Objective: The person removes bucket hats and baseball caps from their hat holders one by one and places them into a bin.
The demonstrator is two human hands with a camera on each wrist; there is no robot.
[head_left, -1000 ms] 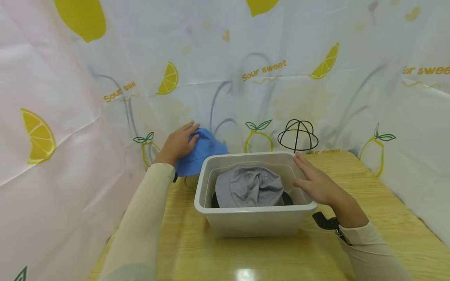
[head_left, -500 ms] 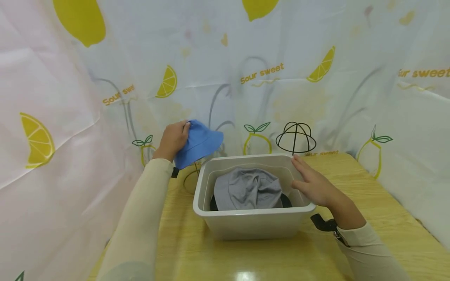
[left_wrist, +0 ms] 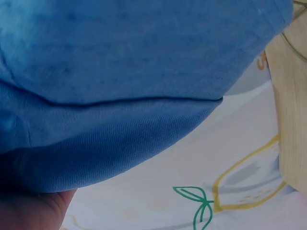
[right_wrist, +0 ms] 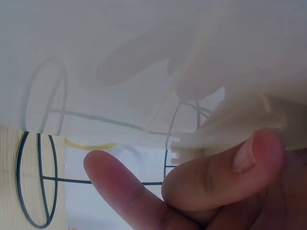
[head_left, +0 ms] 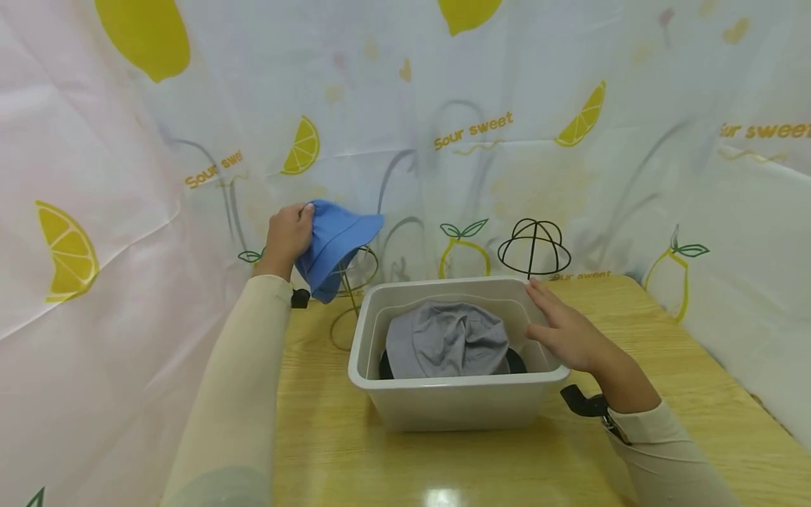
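Observation:
My left hand (head_left: 288, 236) grips the crown of a blue bucket hat (head_left: 336, 232) at the back left, brim tilted right and down. The hat fills most of the left wrist view, with part of the hand (left_wrist: 33, 211) below it. Just right of and below the hat stands a gold wire hat stand (head_left: 348, 287), its top partly hidden. My right hand (head_left: 567, 334) rests at the right rim of a white plastic bin (head_left: 456, 407), fingers extended. Inside the bin, a crumpled grey bucket hat (head_left: 450, 338) lies over something black (head_left: 517, 361).
Behind the bin's right corner rises a black wire hat stand (head_left: 533, 255), seen sideways in the right wrist view with its base ring (right_wrist: 19, 182). Everything stands on a wood-grain table (head_left: 355, 458). A lemon-print curtain (head_left: 405, 169) hangs close behind and along the left.
My left hand has taken hold of the blue hat, raised it and drawn it left, uncovering more of the gold stand. The right hand has stayed at the bin rim.

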